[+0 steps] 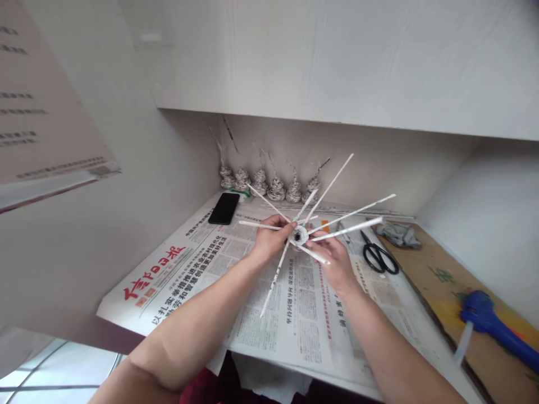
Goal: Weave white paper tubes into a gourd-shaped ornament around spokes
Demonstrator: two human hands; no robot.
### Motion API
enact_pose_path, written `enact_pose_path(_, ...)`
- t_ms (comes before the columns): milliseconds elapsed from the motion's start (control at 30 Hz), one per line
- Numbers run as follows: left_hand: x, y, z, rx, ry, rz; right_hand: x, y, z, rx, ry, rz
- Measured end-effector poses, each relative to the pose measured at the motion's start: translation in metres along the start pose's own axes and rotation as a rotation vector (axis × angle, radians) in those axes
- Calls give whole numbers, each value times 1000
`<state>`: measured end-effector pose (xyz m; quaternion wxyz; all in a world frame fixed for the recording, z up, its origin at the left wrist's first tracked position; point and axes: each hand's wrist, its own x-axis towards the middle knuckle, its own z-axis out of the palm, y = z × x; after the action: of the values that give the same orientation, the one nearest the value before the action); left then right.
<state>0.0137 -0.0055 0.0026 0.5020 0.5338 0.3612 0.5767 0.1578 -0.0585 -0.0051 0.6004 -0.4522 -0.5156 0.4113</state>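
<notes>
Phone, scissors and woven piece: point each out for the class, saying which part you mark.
Phone point(224, 209): head view, middle of its dark screen.
Scissors point(371, 245): head view, where the blades meet the handles.
Woven piece point(302, 232): head view, the ring around its central hole.

Left hand point(273, 238) pinched small woven ring point(301, 231), right hand point(337, 264) held its other side, paper sticks point(338, 175) fanning out all round! Newspaper point(197, 275) lay beneath. Black phone point(224, 208) sat off left; scissors point(380, 259) right, near grey rag point(398, 234). Blue glue gun point(484, 317) rested on cardboard point(425, 269). Behind, six woven gourds point(277, 189) stood in row along wall point(379, 163).
</notes>
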Motion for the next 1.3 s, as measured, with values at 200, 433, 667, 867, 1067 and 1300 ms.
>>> enact_pose_path(200,-8,-2,7,26,-101,2,3,17,3,22,245,-2)
enact_pose_path(433,-10,-1,6,31,-142,-63,3,17,3,-54,272,-87)
enact_pose_path(667,-11,0,7,63,-185,-67,2,6,10,210,232,80)
enact_pose_path(867,-11,1,8,103,-221,-83,3,6,8,259,182,173)
enact_pose_path(1067,-11,0,6,103,-212,-113,4,7,6,300,197,192)
enact_pose_path(1300,-14,-7,9,211,-162,77,2,7,7,237,277,164)
